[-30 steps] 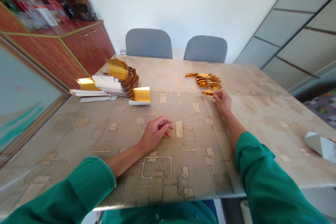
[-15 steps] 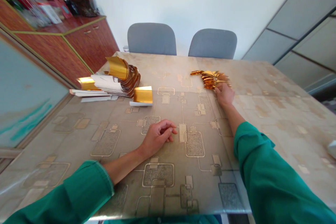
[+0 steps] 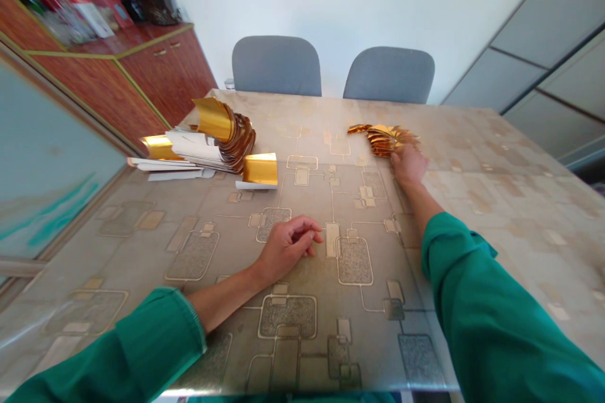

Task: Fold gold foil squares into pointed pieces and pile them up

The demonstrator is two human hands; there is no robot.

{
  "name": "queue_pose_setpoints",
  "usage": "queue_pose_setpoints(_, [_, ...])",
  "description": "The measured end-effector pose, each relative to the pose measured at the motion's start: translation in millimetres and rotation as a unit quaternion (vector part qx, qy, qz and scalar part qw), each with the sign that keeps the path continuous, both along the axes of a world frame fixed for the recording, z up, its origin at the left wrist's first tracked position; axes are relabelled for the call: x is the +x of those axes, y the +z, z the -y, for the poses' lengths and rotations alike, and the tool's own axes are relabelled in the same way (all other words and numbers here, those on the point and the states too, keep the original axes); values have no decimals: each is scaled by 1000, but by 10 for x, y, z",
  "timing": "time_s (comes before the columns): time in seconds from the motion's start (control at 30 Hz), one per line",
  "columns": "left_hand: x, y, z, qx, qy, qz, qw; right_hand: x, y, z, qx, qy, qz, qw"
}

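Note:
My right hand (image 3: 409, 165) lies at the near edge of a fanned pile of curved gold foil pieces (image 3: 385, 140), fingertips against it. Whether it pinches a piece, I cannot tell. My left hand (image 3: 288, 249) rests on the patterned table cover (image 3: 496, 201), fingers loosely curled around nothing. Farther left, nearest that hand, lies a stack of curled gold-and-white foil strips (image 3: 239, 145). Flat gold-faced sheets (image 3: 259, 169) and white-backed sheets (image 3: 191, 148) lie against the stack, and the stack's lower layers are hidden.
Two grey chairs (image 3: 276, 66) stand beyond the far table edge. A wooden cabinet (image 3: 161, 69) with bottles and plastic packets on top stands at the left. A glass panel (image 3: 47, 157) runs along the table's left side.
My right hand has moved up the table, carrying a small gold piece to the fanned pile, where that piece no longer shows separately. My left hand has stayed in place.

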State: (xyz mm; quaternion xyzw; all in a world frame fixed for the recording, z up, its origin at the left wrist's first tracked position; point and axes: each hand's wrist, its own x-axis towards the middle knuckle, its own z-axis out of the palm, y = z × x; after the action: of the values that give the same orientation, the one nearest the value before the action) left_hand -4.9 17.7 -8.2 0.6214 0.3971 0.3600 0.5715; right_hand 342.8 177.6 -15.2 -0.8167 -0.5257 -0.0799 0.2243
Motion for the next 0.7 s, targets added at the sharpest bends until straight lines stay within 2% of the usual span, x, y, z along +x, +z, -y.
queue_pose_setpoints(0.47, [-6, -55, -22, 7, -6, 5, 1000, -122, 58, 47, -16, 15, -15, 1000])
queue_pose_setpoints(0.7, [-4, -24, -21, 3, 4, 11, 1000, -29, 34, 288, -23, 13, -29, 999])
